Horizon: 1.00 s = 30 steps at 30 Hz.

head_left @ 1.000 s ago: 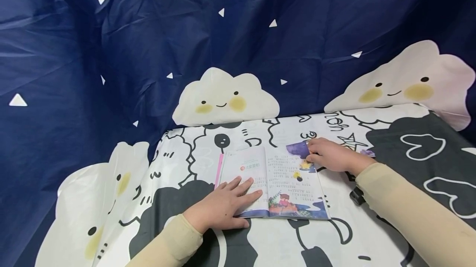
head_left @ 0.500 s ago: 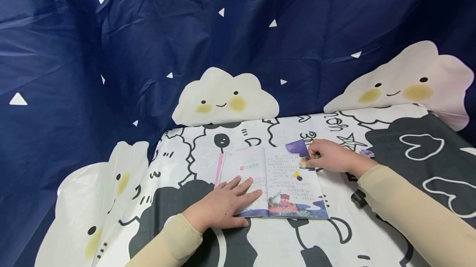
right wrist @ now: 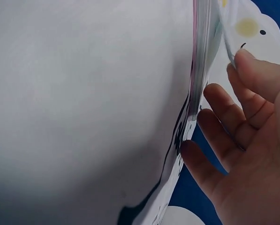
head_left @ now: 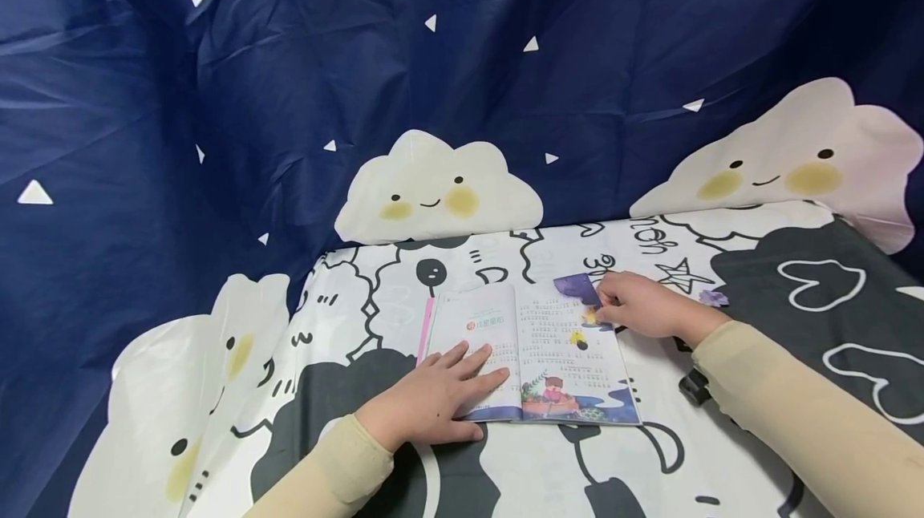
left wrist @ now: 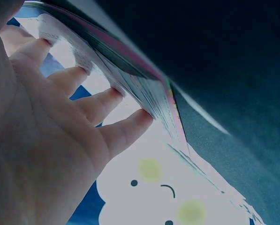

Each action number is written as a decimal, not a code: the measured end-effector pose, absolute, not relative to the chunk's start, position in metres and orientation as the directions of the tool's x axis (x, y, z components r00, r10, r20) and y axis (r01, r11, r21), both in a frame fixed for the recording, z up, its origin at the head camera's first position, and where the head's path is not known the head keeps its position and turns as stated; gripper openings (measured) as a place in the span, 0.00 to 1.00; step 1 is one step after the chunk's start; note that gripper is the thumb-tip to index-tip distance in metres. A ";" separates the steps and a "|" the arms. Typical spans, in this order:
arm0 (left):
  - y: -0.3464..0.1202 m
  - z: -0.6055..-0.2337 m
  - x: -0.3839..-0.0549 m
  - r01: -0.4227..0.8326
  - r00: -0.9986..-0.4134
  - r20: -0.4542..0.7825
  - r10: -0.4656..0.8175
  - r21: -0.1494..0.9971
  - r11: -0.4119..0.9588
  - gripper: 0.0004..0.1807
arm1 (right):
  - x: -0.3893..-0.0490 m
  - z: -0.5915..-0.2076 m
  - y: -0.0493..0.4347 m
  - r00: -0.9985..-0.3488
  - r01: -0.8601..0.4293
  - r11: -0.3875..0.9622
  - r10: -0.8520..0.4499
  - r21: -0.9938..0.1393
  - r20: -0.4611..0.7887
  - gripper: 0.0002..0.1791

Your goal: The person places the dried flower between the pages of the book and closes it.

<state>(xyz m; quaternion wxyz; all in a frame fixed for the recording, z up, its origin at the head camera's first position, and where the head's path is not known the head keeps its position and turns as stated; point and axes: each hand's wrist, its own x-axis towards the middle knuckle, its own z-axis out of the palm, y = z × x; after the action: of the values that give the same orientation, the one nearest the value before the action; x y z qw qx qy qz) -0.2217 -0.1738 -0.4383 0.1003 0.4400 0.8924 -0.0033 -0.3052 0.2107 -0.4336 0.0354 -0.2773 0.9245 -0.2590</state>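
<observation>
Purple artwork marks the far right corner (head_left: 577, 288) of the open book (head_left: 530, 354), which lies on the black-and-white printed cloth (head_left: 534, 474); a second ago the right hand (head_left: 638, 305) covered part of that corner, which looked bent, and now its fingers sit slightly lower on the outer edge, with the corner flatter and more exposed; the right wrist view shows thumb and forefinger pinching the rim of one leaf (right wrist: 227, 40), the other fingers apart beside the page block; that suggests, as a judgement, that the leaf is separated and under control; the left hand (head_left: 436, 402) presses on the left-hand page (head_left: 472, 309) with spread fingers, unmoved and gripping nothing; the book's top points away from the person, towards the smiling cloud shape (head_left: 426, 217); its spine runs near to far, and the open spread's long axis runs left to right.
</observation>
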 end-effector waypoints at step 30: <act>-0.160 -0.389 -0.243 0.798 -0.600 -0.093 0.795 0.004 0.602 0.41 | -0.272 -0.422 0.222 -0.866 -0.405 0.635 -0.497 -0.658 0.053 0.32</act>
<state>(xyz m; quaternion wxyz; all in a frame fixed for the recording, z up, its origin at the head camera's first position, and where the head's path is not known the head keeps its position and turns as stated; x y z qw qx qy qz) -0.2428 -0.1600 -0.3890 0.0427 0.4454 0.8941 -0.0192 -0.2719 0.2221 -0.4221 0.0667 -0.2502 0.9016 -0.3465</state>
